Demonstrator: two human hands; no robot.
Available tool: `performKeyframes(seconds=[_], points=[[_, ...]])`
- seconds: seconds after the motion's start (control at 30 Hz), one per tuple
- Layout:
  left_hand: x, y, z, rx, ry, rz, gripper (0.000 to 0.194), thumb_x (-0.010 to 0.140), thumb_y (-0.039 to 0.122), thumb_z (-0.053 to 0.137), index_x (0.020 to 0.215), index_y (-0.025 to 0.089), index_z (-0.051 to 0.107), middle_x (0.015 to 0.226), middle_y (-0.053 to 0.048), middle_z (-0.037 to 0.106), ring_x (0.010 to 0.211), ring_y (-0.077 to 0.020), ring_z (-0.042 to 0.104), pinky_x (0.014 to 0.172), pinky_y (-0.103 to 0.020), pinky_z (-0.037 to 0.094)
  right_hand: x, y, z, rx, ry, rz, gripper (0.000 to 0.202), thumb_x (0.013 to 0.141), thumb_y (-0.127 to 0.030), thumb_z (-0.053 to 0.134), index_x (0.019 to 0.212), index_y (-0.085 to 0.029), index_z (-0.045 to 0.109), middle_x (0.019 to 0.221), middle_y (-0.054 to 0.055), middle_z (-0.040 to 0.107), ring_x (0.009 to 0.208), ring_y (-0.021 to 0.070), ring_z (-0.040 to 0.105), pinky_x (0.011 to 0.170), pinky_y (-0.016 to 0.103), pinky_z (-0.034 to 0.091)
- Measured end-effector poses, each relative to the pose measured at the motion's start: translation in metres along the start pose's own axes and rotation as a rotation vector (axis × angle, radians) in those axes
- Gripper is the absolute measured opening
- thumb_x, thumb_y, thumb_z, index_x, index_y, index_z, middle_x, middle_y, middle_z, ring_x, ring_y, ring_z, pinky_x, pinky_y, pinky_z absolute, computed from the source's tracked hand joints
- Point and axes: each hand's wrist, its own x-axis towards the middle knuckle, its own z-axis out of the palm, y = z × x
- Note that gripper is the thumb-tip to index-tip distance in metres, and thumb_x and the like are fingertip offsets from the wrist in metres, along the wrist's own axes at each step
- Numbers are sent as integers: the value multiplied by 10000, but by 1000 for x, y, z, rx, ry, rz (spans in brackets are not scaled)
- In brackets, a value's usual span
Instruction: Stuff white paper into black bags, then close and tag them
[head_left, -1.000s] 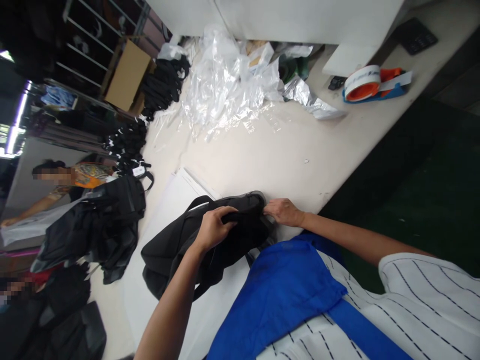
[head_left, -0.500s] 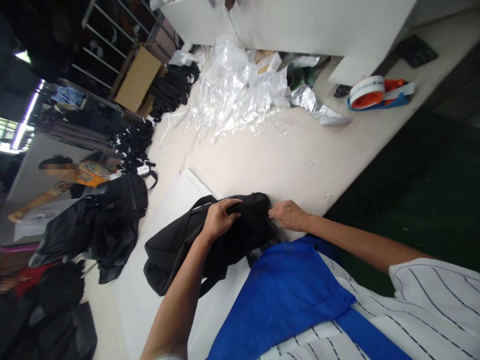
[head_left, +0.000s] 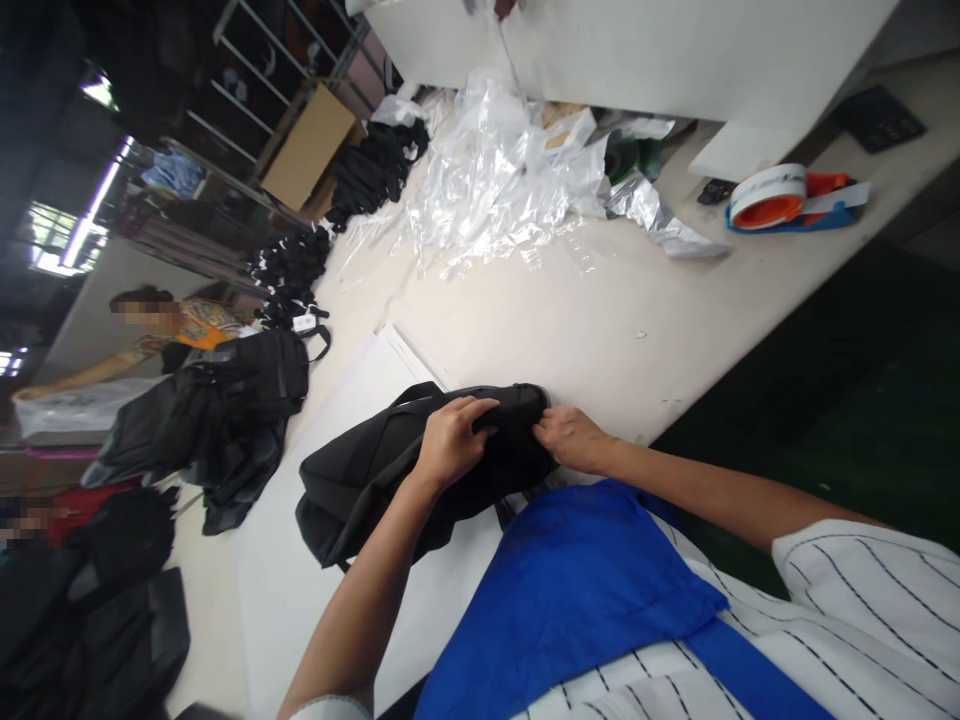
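A black fabric bag (head_left: 375,470) lies on white sheets (head_left: 367,375) at the near side of the table, in front of my body. My left hand (head_left: 455,440) grips the bag's upper side, its thumb and fingers closed on the dark cloth. At the bag's right end, my right hand (head_left: 571,437) pinches the edge of the cloth with curled fingers. The underside of the bag and the fingertips pressed into it are hidden.
Crumpled clear plastic (head_left: 487,180) covers the table's back. A tape dispenser (head_left: 787,200) stands at the right edge. Black bags (head_left: 225,410) are piled at left, where a person (head_left: 199,325) reaches over plastic. A cardboard box (head_left: 309,145) is further back.
The view has shifted, so the table things appear further right. My right hand has moved in against the bag's end. At left, the person's arm and the plastic have changed position.
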Motion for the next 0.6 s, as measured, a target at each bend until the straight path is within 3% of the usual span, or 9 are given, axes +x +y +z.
performKeyframes(seconds=[0.2, 0.3, 0.37, 0.47, 0.6], points=[[2, 0, 2, -6, -30, -10, 366, 759, 138, 692, 1100, 269, 700, 1023, 3, 723, 889, -180, 664, 812, -289, 523, -30, -21, 13, 52, 20, -33, 185, 788, -30, 494, 797, -116, 658, 742, 104, 649, 708, 220, 551, 638, 316, 380], [2, 2, 2, 46, 1, -18, 353, 777, 159, 679, 1112, 267, 698, 1017, -5, 725, 887, -184, 665, 789, -283, 515, -43, -26, 14, 145, 25, 6, 203, 874, -79, 478, 823, -143, 663, 759, 78, 651, 734, 200, 556, 645, 291, 372], [4, 3, 0, 93, 50, -55, 349, 784, 187, 675, 1121, 272, 697, 1023, -11, 726, 881, -192, 669, 775, -286, 511, -47, -26, 9, 157, 25, 27, 204, 909, -118, 478, 833, -154, 664, 752, 70, 644, 719, 192, 549, 639, 287, 362], [14, 3, -10, 130, 124, -119, 338, 765, 213, 691, 1096, 283, 708, 1014, -1, 734, 877, -202, 677, 795, -297, 511, -45, -23, -5, 95, 36, -6, 181, 865, -77, 492, 810, -144, 651, 746, 78, 640, 702, 199, 536, 629, 305, 341], [41, 8, -35, 183, 231, -201, 316, 753, 258, 699, 1067, 286, 720, 1012, 4, 744, 941, -223, 681, 876, -323, 506, -28, -15, -28, 18, 173, 111, 220, 807, -2, 464, 765, -140, 630, 709, 82, 629, 696, 210, 522, 617, 326, 306]])
